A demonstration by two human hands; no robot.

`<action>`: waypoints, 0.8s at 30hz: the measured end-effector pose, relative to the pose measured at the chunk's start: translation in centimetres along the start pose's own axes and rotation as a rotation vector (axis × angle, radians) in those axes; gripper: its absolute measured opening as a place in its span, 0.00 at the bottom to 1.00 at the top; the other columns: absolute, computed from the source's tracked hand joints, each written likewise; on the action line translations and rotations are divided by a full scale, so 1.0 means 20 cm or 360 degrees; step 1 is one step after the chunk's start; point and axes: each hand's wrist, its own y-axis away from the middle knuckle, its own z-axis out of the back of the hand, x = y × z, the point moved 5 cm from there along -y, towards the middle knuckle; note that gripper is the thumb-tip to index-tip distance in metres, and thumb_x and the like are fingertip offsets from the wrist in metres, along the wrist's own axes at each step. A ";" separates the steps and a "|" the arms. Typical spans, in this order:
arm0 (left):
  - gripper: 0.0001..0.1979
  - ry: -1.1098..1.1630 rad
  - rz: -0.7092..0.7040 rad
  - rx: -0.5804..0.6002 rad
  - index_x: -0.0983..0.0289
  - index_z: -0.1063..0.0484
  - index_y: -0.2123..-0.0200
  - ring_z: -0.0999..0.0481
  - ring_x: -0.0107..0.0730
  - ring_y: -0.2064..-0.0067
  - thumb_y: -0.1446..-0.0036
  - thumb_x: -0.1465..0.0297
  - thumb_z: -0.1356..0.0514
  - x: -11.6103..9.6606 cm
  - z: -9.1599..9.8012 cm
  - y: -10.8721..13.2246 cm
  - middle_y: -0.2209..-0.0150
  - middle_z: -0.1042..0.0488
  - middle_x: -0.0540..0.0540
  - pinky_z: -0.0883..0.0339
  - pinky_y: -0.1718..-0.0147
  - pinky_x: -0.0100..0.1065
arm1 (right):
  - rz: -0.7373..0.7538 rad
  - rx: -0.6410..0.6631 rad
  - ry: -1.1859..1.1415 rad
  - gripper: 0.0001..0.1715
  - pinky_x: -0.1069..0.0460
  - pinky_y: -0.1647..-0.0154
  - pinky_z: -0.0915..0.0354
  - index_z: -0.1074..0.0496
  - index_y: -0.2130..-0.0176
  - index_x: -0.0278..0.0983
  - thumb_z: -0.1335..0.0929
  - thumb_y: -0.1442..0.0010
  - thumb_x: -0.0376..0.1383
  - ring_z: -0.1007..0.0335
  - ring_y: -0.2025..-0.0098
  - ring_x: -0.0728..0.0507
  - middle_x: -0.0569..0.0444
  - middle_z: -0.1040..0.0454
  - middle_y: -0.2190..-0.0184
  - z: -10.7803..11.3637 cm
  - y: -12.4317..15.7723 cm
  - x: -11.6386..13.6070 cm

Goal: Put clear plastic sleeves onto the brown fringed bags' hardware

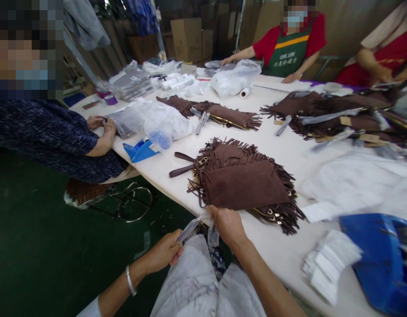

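Note:
My left hand (pixel 165 252) is closed around the lower end of a narrow clear plastic sleeve (pixel 190 228), just off the table's front edge. At the sleeve's upper end, my right hand (pixel 227 225) pinches the plastic, and part of it hangs below those fingers. Whether anything is inside the sleeve I cannot tell. Right beyond my right hand lies a stack of brown fringed bags (pixel 246 185) with gold zips and rings. A brown wrist strap (pixel 182 170) sticks out from the stack's left side.
More fringed bags (pixel 223 113) lie farther back, with a larger heap (pixel 342 112) at right. A blue tape dispenser (pixel 140 150) stands at the left edge. White paper slips (pixel 334 259) lie beside a blue bin (pixel 375 259). Several co-workers surround the table (pixel 177 189).

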 end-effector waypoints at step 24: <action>0.09 -0.0498 -0.0074 -0.0129 0.61 0.37 0.57 0.28 0.29 0.71 0.40 0.68 0.48 -0.02 0.05 0.02 0.71 0.32 0.47 0.37 0.72 0.29 | 0.0006 -0.0011 -0.0071 0.19 0.52 0.64 0.36 0.31 0.48 0.46 0.44 0.31 0.37 0.23 0.63 0.41 0.49 0.20 0.64 -0.02 -0.01 -0.02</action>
